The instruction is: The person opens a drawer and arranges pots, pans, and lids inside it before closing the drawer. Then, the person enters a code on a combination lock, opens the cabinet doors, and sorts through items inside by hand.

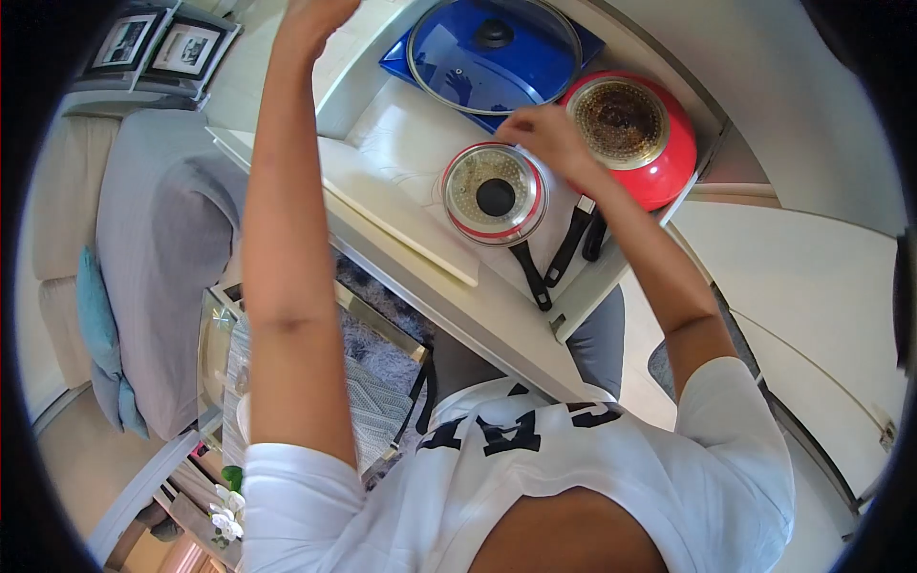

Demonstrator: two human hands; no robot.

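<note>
Reaching between the pans, right hand low and left hand high

Your right hand [552,138] is over the open drawer [447,307], between the small pan [531,277] and the upturned red pan [673,158]. Its fingers bend down by the far rim of the small glass lid [496,198]; you can't tell from this angle whether they are clamped on that rim or just beside it. Your left hand [325,11] is up at the top edge of the view, its fingers cut off, so whether they are together or apart cannot be told, nor what they hold, if anything.

The small pan has its lid on, knob up, which probably keeps the two together as one stack. The red pan lies base up in the drawer corner, likely because its wide mouth gives it a steady footing. Black handles [571,241] point towards your body, perhaps so that you can grasp them easily and the round parts can share the space behind. Farther back, the large glass lid [494,34] rests over a blue item [591,48], knob up, seemingly using that flat thing as its support.
</note>
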